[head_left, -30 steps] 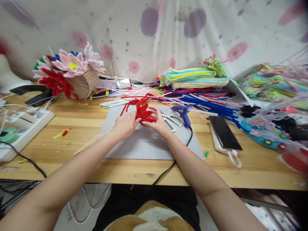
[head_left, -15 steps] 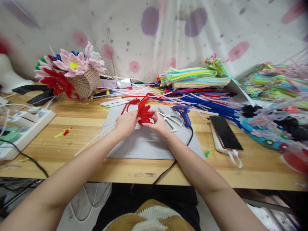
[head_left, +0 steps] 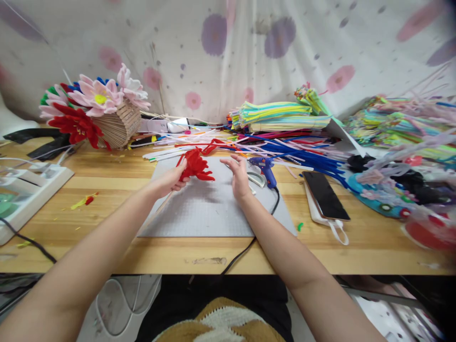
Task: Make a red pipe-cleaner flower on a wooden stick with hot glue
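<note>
My left hand (head_left: 173, 179) is closed around the base of a red pipe-cleaner flower (head_left: 197, 165), whose petals point to the right. A thin pale stem (head_left: 161, 209) runs down and left from under that hand. Off to the right, my right hand (head_left: 238, 175) is empty, fingers apart, above the grey cutting mat (head_left: 199, 218). Scissors (head_left: 257, 179) lie partly hidden behind it, beside a blue glue gun (head_left: 265, 170). Loose red pipe cleaners (head_left: 213, 146) lie just behind the flower.
A basket of finished flowers (head_left: 117, 124) lies at the back left, near a white power strip (head_left: 39, 194). Bundles of pipe cleaners (head_left: 278, 114) line the back. At right are a phone (head_left: 326, 195) and a blue decorated piece (head_left: 374, 194). The glue gun's black cord (head_left: 242, 251) crosses the front edge.
My right hand has let go of the red flower and moved right, its fingers opening. My left hand has tilted the flower to the right. The view has shifted slightly.
</note>
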A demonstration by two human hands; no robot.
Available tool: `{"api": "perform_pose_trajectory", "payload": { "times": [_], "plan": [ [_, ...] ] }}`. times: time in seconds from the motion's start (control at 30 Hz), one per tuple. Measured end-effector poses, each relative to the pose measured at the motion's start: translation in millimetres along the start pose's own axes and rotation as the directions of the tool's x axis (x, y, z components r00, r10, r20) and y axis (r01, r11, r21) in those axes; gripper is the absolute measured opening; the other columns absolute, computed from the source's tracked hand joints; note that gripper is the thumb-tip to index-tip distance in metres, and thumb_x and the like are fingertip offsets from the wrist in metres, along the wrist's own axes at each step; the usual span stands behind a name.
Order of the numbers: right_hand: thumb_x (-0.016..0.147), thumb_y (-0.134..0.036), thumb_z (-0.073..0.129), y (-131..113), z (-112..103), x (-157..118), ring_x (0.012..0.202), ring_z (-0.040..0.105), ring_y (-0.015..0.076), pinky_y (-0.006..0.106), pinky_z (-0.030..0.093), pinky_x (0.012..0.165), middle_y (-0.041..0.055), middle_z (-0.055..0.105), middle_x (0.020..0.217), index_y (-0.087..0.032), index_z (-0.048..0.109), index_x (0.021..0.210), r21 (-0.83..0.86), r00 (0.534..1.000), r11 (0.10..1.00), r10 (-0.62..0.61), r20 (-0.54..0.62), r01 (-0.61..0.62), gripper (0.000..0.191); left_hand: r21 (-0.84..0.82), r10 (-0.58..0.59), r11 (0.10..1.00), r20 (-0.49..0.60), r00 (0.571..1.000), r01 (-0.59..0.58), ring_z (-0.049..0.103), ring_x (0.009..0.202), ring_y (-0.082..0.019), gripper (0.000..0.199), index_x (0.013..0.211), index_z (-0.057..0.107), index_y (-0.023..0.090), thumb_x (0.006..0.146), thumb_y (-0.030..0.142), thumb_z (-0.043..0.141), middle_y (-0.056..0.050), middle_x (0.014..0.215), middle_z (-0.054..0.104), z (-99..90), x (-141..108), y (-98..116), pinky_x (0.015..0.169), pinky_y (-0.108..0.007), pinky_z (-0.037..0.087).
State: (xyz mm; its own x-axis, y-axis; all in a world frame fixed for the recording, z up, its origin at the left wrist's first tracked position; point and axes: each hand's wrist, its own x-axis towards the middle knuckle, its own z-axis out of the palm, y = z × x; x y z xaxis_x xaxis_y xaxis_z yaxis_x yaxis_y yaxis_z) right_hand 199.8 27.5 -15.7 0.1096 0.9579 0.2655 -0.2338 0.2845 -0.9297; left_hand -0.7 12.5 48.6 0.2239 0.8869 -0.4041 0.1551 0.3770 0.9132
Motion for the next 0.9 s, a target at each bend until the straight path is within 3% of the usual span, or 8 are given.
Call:
{"api": "perform_pose_trajectory", "payload": {
  "times": [0.1, 0.2, 0.4, 0.6, 0.73, 0.8, 0.9],
  "plan": [
    [0.077, -0.050, 0.048, 1, -6, 4, 0.105, 0.056, 0.0166, 0.037, 0.036, 0.096, 0.0035, 0.066, 0.095, -0.022, 0.039, 0.103, -0.020, 0.996, 0.999, 0.039, -0.083, -0.041, 0.039, -0.377, -0.044, 0.919, 0.204, 0.978, 0.120, 0.022, 0.036, -0.003, 0.033, 0.082, 0.052, 0.014, 0.089, 0.043, 0.036, 0.004, 0.053, 0.032, -10.0, -5, 1, 0.030, -0.012, 0.012],
    [0.074, -0.052, 0.051, 3, -7, 4, 0.101, 0.058, 0.0177, 0.038, 0.037, 0.093, 0.0020, 0.066, 0.088, -0.023, 0.041, 0.097, 0.000, 0.985, 0.992, 0.122, -0.121, -0.123, 0.038, -0.551, 0.002, 0.826, 0.223, 0.975, 0.124, 0.024, 0.037, -0.003, 0.025, 0.082, 0.049, 0.013, 0.090, 0.034, 0.038, 0.005, 0.056, 0.030, -12.7, -5, -10, 0.030, -0.010, 0.016],
    [0.071, -0.052, 0.056, 7, 2, -7, 0.089, 0.059, 0.0188, 0.036, 0.041, 0.084, 0.0025, 0.067, 0.081, -0.022, 0.044, 0.097, -0.090, 0.991, 0.987, 0.135, -0.010, -0.136, 0.041, -0.541, 0.050, 0.839, 0.173, 0.984, 0.053, 0.019, 0.037, -0.002, 0.032, 0.068, 0.038, 0.015, 0.086, 0.041, 0.044, 0.007, 0.055, 0.025, -4.4, 2, -33, 0.030, -0.009, 0.016],
    [0.071, -0.049, 0.058, 2, 11, -16, 0.083, 0.058, 0.0172, 0.035, 0.045, 0.077, 0.0016, 0.067, 0.078, -0.024, 0.043, 0.096, -0.097, 0.985, 0.986, 0.147, 0.093, -0.138, 0.038, -0.528, 0.161, 0.845, 0.097, 0.982, -0.086, 0.017, 0.036, -0.002, 0.032, 0.068, 0.041, 0.015, 0.087, 0.040, 0.041, 0.008, 0.054, 0.020, 4.3, -1, -27, 0.031, -0.009, 0.014],
    [0.071, -0.049, 0.058, -1, 11, -17, 0.084, 0.058, 0.0170, 0.034, 0.047, 0.075, 0.0013, 0.066, 0.078, -0.024, 0.043, 0.095, -0.086, 0.981, 0.984, 0.166, 0.103, -0.157, 0.038, -0.572, 0.166, 0.817, 0.116, 0.979, -0.071, 0.020, 0.036, -0.001, 0.032, 0.071, 0.045, 0.014, 0.089, 0.040, 0.037, 0.007, 0.054, 0.024, 6.2, -1, -25, 0.030, -0.010, 0.015],
    [0.071, -0.048, 0.058, -1, 11, -17, 0.084, 0.058, 0.0165, 0.034, 0.046, 0.076, 0.0010, 0.066, 0.079, -0.023, 0.044, 0.095, -0.090, 0.981, 0.983, 0.166, 0.098, -0.157, 0.037, -0.609, 0.153, 0.793, 0.154, 0.976, -0.029, 0.025, 0.036, -0.002, 0.031, 0.077, 0.050, 0.013, 0.090, 0.037, 0.036, 0.006, 0.054, 0.029, 6.7, -4, -24, 0.030, -0.011, 0.020],
    [0.071, -0.048, 0.058, -1, 11, -17, 0.084, 0.059, 0.0162, 0.035, 0.046, 0.079, 0.0008, 0.066, 0.077, -0.023, 0.045, 0.094, -0.089, 0.981, 0.984, 0.165, 0.098, -0.157, 0.036, -0.639, 0.120, 0.769, 0.167, 0.979, 0.015, 0.046, 0.047, -0.005, 0.029, 0.084, 0.055, 0.012, 0.092, 0.029, 0.033, 0.001, 0.061, 0.047, 7.8, -10, -21, 0.043, -0.016, 0.042]
  ]
}}
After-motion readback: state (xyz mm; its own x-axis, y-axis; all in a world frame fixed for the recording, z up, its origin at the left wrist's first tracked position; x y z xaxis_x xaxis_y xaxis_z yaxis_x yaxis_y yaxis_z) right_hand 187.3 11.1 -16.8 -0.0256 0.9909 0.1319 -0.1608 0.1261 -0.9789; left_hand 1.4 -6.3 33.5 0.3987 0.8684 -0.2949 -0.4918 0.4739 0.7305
